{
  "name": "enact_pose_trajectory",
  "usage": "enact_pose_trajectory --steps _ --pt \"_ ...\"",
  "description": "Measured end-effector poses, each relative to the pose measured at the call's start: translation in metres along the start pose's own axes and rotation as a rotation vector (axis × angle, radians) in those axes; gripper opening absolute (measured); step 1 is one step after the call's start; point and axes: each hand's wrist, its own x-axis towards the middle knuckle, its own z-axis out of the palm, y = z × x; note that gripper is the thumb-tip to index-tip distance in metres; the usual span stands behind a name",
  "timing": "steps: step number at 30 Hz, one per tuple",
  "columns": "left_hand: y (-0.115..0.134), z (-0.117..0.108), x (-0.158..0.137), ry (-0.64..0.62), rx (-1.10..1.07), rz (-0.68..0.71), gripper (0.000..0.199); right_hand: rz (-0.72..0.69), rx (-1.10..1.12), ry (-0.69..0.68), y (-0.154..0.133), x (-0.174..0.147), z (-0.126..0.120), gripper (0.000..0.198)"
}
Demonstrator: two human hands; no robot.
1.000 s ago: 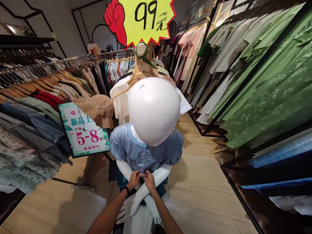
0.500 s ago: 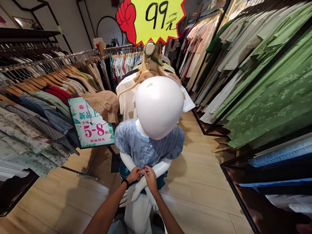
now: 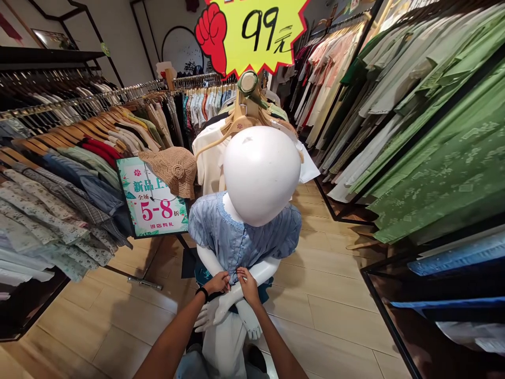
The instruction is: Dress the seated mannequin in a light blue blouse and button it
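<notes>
A white mannequin (image 3: 262,176) with crossed arms wears a light blue short-sleeved blouse (image 3: 236,242) with a lace-edged neck and a row of small buttons down the front. Both my hands are at the lower front of the blouse, just above the mannequin's forearms. My left hand (image 3: 219,282), with a black band on the wrist, is closed on one side of the blouse's front edge. Opposite it, my right hand (image 3: 246,283) pinches the other side near the button row. The fingertips are small and partly hide the cloth between them.
A sale sign (image 3: 153,202) and a brown woven hat (image 3: 175,169) stand left of the mannequin. A yellow price sign (image 3: 264,37) hangs ahead. Clothes racks line the left, with green garments (image 3: 445,163) at right. Wooden floor (image 3: 323,300) shows between.
My hands have moved slightly apart at the blouse's lower front. The whole view has shifted a little, so the mannequin and signs sit further right.
</notes>
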Motion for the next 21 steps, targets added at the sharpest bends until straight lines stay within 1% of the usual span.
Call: enact_pose_trajectory --steps 2,7,13,16,19,21 --pt "0.000 0.000 0.000 -0.025 -0.001 -0.001 0.025 0.008 -0.003 -0.015 0.002 0.000 0.004 0.037" --pt "-0.003 -0.001 0.004 -0.067 -0.004 -0.017 0.023 0.013 -0.049 -0.028 0.002 0.005 0.008 0.032" --pt "-0.009 -0.003 0.010 -0.017 -0.022 -0.049 0.028 0.015 -0.030 -0.084 0.002 0.006 -0.008 0.030" --pt "-0.012 -0.003 0.011 -0.012 -0.061 -0.065 0.033 0.048 -0.007 -0.097 0.005 0.003 -0.013 0.028" --pt "-0.013 -0.003 0.009 -0.038 -0.106 -0.087 0.039 0.108 0.020 -0.097 0.009 0.001 -0.007 0.030" --pt "-0.012 -0.003 0.008 -0.048 -0.127 -0.092 0.042 0.151 0.046 -0.092 0.012 0.000 0.001 0.026"
